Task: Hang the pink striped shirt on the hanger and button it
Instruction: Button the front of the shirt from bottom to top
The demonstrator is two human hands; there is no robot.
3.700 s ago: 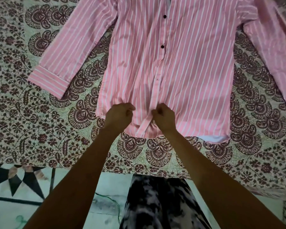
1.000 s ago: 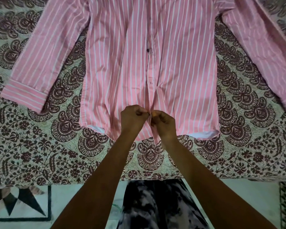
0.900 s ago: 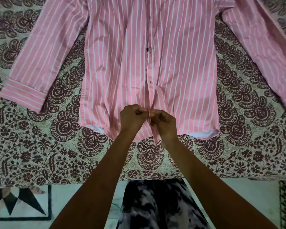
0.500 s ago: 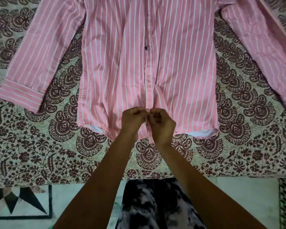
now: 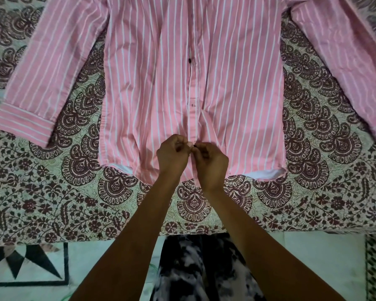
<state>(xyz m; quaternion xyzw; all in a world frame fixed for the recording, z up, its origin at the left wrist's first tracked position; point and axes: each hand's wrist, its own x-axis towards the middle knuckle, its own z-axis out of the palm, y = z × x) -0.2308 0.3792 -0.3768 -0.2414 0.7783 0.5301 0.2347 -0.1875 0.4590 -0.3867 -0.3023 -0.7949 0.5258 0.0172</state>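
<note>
The pink striped shirt (image 5: 152, 79) lies flat, front side up, on a bed covered with a patterned bedspread (image 5: 52, 192), its hem toward the person and its collar end running out of view at 12 o'clock. Its sleeves spread out toward 9 and 3 o'clock, the cuff (image 5: 22, 124) of the one at 9 o'clock lying flat on the cloth. Down the middle runs the placket, where a dark button (image 5: 190, 60) shows partway up. At the lowest part of the placket, just above the hem, both hands meet with knuckles almost touching. The left hand (image 5: 172, 156) has its fingers curled and pinches the placket edge from the 9 o'clock side; the right hand (image 5: 211, 164) likewise pinches the fabric from the 3 o'clock side, with a small dark button (image 5: 195, 145) showing at its fingertips. A white inner layer peeks out below the hem at either side. At 6 o'clock, past the edge of the bed, are the person's black-and-white patterned garment (image 5: 195, 270) and a tiled floor (image 5: 96, 257) with a black star motif.
</note>
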